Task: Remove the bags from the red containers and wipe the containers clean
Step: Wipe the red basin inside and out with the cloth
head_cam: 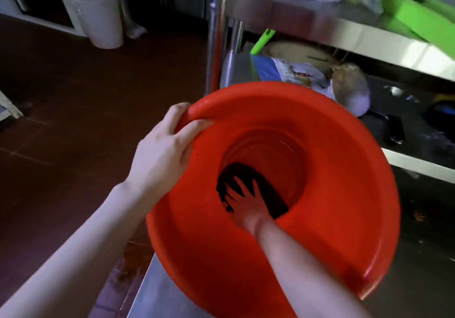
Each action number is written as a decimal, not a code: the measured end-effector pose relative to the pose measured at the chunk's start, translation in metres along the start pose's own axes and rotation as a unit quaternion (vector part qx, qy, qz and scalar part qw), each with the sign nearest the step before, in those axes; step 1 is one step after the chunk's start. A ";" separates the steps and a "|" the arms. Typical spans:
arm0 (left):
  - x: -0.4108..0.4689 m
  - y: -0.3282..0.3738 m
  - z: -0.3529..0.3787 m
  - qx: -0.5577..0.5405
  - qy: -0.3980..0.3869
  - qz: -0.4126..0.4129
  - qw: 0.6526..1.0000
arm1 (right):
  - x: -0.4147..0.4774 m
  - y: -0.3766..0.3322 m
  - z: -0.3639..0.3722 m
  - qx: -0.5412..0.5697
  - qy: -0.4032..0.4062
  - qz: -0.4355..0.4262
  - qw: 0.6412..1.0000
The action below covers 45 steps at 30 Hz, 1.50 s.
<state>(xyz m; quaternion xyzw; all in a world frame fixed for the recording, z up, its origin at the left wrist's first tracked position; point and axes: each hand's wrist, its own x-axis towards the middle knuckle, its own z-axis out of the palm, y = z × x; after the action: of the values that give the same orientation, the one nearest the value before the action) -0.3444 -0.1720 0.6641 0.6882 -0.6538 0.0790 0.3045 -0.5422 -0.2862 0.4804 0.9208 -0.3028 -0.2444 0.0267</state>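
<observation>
1. The left hand [162, 153] is closed on the rim of the red container [332, 194] at about ten o'clock on its circle, fingers curled over the lip and into the bowl. It looks to be steadying the tub, which is tipped so that its mouth faces the camera.
2. The container sits over the corner of a steel table [157, 295], with its depth axis running away from the person toward about one o'clock. No bag shows inside it.
3. The right hand [246, 199] is deep inside, fingers spread and pressed flat on a dark cloth [261, 189] lying against the lower wall, at about seven o'clock of the round bottom [270, 155].
4. The right hand is much the nearer to the surface that needs cleaning. As I judge it, unwiped ground lies from the cloth toward one o'clock, across the bottom and up the far wall, so the next stroke probably pushes that way.
5. To the right stands a steel shelf [369, 37], close behind the far rim.
</observation>
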 end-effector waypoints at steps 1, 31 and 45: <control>-0.002 -0.007 0.000 -0.007 0.002 0.004 1.000 | 0.001 -0.001 0.001 -0.004 0.004 0.007 1.000; -0.019 0.005 0.026 -0.098 -0.018 0.028 0.995 | -0.029 0.028 0.018 -0.045 -0.040 0.088 0.994; -0.022 0.043 0.015 -0.063 -0.003 0.016 0.998 | -0.039 0.110 -0.018 0.159 0.158 0.331 0.916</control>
<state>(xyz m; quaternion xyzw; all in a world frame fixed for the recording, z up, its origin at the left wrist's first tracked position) -0.3925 -0.1588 0.6546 0.6575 -0.6692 0.0409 0.3438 -0.6209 -0.3552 0.5347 0.7864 -0.6173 -0.0211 0.0069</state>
